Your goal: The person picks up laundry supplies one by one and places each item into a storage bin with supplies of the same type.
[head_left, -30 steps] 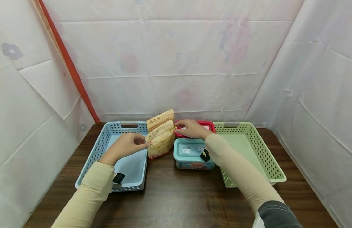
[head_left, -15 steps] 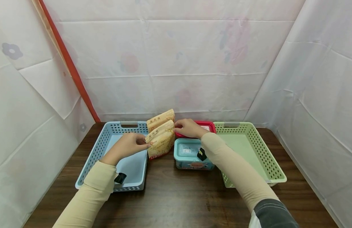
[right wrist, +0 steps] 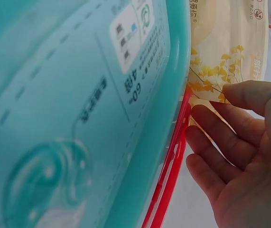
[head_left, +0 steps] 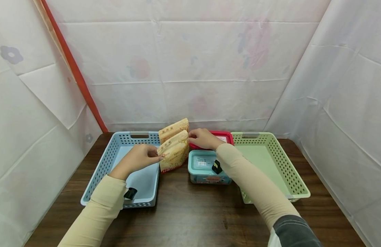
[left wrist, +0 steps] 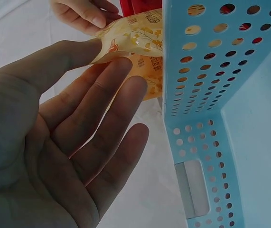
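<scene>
Two yellow plastic packets stand upright, one behind the other, between the blue basket and the lidded boxes. My left hand (head_left: pixel 137 158) pinches the left edge of the front packet (head_left: pixel 175 154) between thumb and index finger; its other fingers spread loosely in the left wrist view. On the opposite edge, my right hand (head_left: pixel 206 139) pinches the same packet, thumb in front, as the right wrist view shows. The back packet (head_left: pixel 172 130) is partly hidden behind the front one. Close beneath my right wrist sits a teal lidded box (head_left: pixel 201 166), and a red-lidded box (head_left: pixel 223 135) lies behind it.
A blue perforated basket (head_left: pixel 154 192) stands left of the packets, its side wall close to them. To the right is a green perforated basket (head_left: pixel 278 154). All rest on a dark wooden table (head_left: pixel 190 212) enclosed by pale sheets.
My right forearm and wrist have shifted slightly left. Both hands keep their hold on the front packet, and the packets have barely moved.
</scene>
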Action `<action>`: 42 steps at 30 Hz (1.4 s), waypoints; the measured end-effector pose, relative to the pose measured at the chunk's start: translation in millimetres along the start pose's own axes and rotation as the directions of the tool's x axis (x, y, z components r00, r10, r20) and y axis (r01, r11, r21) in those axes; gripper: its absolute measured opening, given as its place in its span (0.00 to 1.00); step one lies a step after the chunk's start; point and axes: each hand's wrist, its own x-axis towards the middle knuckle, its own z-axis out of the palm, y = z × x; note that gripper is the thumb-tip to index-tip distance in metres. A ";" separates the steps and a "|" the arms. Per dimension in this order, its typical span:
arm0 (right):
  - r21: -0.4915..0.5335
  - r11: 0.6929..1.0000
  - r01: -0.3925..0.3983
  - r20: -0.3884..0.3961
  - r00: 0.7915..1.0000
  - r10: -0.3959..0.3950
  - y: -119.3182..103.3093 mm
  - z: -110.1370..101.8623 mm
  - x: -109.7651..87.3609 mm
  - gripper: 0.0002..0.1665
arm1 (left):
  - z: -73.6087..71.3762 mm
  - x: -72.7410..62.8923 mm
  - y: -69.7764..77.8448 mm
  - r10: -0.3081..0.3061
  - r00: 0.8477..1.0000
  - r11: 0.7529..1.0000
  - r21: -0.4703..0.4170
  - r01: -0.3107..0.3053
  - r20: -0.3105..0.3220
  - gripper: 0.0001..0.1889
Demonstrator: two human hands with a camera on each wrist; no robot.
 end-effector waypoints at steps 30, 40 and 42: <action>0.018 1.000 0.002 0.010 1.000 -0.002 3.3 -1.8 0.9 0.09 | 0.9 0.1 -1.3 0.020 1.000 1.000 -0.014 -0.020 -0.001 0.14; 0.043 0.999 0.030 -0.042 0.999 -0.028 4.5 -2.2 3.9 0.06 | -2.8 0.0 -2.7 0.030 0.998 0.999 -0.031 -0.031 -0.051 0.12; 0.043 0.999 0.031 -0.042 0.999 -0.029 4.1 -3.0 3.3 0.07 | -3.8 0.4 -2.3 0.032 0.997 0.999 -0.025 -0.033 -0.069 0.11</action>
